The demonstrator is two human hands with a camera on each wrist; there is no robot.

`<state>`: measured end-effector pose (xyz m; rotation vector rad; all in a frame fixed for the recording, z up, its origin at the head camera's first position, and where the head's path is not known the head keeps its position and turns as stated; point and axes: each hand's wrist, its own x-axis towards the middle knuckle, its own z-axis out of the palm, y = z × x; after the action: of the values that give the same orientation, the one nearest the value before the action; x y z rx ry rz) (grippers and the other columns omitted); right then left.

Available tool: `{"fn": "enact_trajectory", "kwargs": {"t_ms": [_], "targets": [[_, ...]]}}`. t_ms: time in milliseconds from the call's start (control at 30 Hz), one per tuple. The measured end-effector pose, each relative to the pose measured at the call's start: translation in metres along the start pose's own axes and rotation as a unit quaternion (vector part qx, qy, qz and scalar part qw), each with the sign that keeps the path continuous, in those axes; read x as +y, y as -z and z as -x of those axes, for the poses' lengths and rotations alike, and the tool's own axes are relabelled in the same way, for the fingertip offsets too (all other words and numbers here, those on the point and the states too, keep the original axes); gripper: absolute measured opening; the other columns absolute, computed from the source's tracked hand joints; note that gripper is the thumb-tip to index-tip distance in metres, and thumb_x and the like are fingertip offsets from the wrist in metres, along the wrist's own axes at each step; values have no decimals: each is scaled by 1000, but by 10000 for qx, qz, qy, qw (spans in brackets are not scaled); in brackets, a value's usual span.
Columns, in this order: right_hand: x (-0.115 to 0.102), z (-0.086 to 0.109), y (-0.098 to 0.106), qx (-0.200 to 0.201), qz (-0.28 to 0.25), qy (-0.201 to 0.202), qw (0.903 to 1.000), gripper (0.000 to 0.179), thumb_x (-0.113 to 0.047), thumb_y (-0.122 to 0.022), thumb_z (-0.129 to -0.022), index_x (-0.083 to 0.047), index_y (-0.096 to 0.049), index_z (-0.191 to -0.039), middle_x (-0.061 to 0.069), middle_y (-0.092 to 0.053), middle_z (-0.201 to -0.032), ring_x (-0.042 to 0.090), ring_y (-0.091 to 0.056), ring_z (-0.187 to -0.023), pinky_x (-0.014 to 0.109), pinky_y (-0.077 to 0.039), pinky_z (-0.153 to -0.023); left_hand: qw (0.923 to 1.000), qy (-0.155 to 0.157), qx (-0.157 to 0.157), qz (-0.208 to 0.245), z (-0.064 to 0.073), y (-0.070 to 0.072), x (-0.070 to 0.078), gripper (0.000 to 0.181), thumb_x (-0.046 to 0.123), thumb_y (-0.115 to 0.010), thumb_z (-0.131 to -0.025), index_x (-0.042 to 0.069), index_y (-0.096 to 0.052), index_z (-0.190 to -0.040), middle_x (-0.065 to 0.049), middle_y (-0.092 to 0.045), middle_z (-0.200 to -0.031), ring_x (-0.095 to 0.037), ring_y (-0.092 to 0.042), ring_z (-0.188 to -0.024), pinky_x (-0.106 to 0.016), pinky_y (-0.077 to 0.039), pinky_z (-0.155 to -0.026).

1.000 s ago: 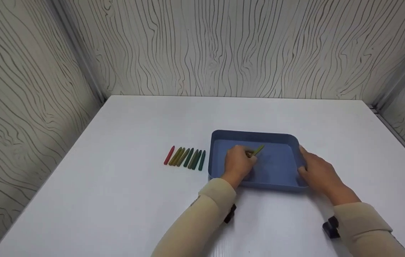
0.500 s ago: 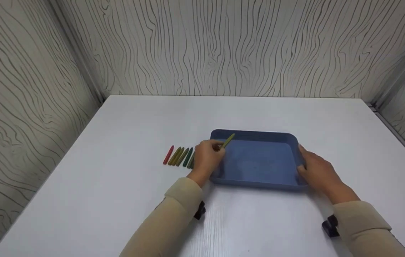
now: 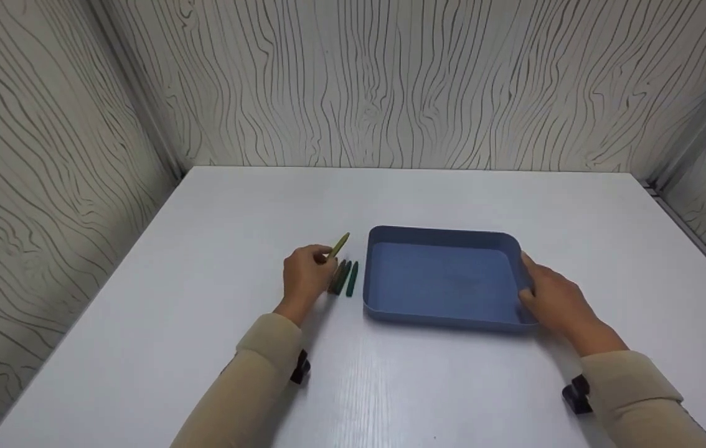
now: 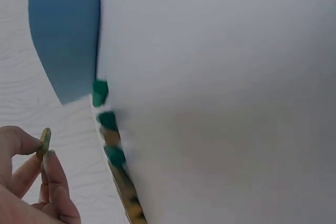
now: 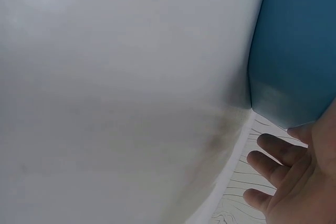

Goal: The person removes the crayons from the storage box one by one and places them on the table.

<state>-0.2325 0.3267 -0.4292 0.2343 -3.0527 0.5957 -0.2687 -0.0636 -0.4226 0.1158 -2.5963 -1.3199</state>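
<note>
My left hand [image 3: 307,275] pinches an olive-yellow crayon [image 3: 340,244] between thumb and fingertips, its tip pointing up and away. Beneath and beside this hand lies a row of crayons; a dark green crayon [image 3: 352,279] shows at its right end, and the hand hides the row's left part. In the left wrist view, the pinched crayon [image 4: 45,142] is off the table, left of the row's green ends [image 4: 107,120]. At the right, my right hand [image 3: 558,302] grips the right wall of a blue rectangular tray [image 3: 446,322], thumb over the rim. Nothing shows inside the tray.
The white table [image 3: 452,386] reaches back to a wood-grain-patterned wall [image 3: 378,87], with similar walls at both sides. A dark wrist device [image 3: 301,367] sits under the left sleeve, another dark device [image 3: 577,395] under the right.
My left hand has moved left, out of the tray and over the crayon row, still pinching the olive-yellow crayon. The right hand and tray have stayed in place.
</note>
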Motion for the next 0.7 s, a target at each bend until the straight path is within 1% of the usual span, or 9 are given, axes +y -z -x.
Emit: {"fn": "enact_trajectory", "kwargs": {"t_ms": [200,333,467,600,700], "targets": [[1,1,1,32,12,44,10000,63,-10,-47,-91,8,-21,-147,36,-36,-138,53,-32,-125,61,-26,-100,9997,220,110,-65,-2,18,-17,23,6,-64,-84,2,-72,-106,-9,-67,-89,-20,-60,-78,-31,-51,-66],[2,1,1,-18,-18,38,10000,64,-11,-47,-92,7,-20,-147,36,-35,-139,53,-31,-126,61,-25,-101,9991,253,208,-255,-4,30,-25,23,6,-63,-84,1,-72,-104,-10,-67,-88,-22,-62,-79,-34,-51,-67],[1,1,1,-108,14,-20,9999,64,-12,-46,-93,6,-18,-148,36,-32,-140,53,-29,-127,61,-23,-102,9982,320,150,-480,-5,39,-32,24,12,-64,-87,0,-71,-106,-12,-67,-88,-23,-62,-77,-35,-50,-66],[0,1,1,-117,22,-10,9999,64,-12,-45,-93,6,-18,-148,36,-31,-141,53,-28,-128,61,-22,-102,9967,620,-12,-531,-6,46,-39,27,12,-63,-88,-2,-68,-111,-14,-68,-93,-22,-63,-77,-33,-51,-64],[0,1,1,-101,-5,8,9999,64,-12,-45,-93,6,-18,-148,36,-31,-141,53,-28,-128,61,-22,-102,9948,843,-59,-573,-7,50,-44,27,11,-62,-88,-3,-68,-110,-15,-68,-94,-22,-64,-76,-31,-51,-63]]}}
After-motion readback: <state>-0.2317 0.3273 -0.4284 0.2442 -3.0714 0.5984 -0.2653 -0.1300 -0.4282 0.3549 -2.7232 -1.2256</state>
